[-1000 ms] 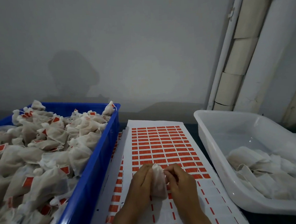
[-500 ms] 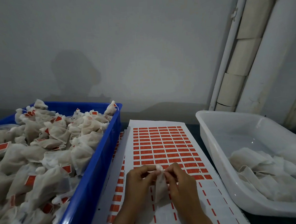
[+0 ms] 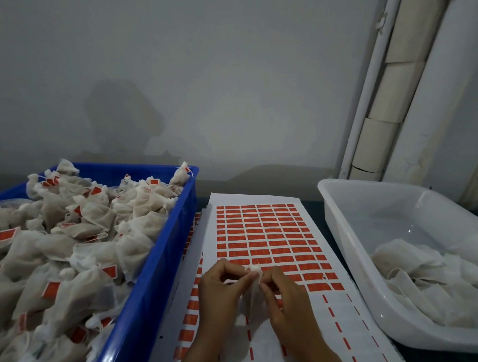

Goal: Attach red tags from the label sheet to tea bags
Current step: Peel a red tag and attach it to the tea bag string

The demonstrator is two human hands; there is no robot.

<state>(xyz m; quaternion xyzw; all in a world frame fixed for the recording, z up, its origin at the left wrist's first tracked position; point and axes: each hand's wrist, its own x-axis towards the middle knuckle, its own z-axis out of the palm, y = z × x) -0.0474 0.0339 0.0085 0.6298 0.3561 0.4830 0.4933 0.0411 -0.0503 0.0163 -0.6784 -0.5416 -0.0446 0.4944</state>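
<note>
Both hands raised slightly; tea bag [image 3: 254,274] top pinched between fingers [image 3: 251,275].

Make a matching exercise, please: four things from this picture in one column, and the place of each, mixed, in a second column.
1. blue crate
2. white tub
3. label sheet
4. tea bag

a. between the two hands
b. far right
c. flat in the middle
d. far left, full of tagged bags

Pairs: 1-d, 2-b, 3-c, 4-a
</note>
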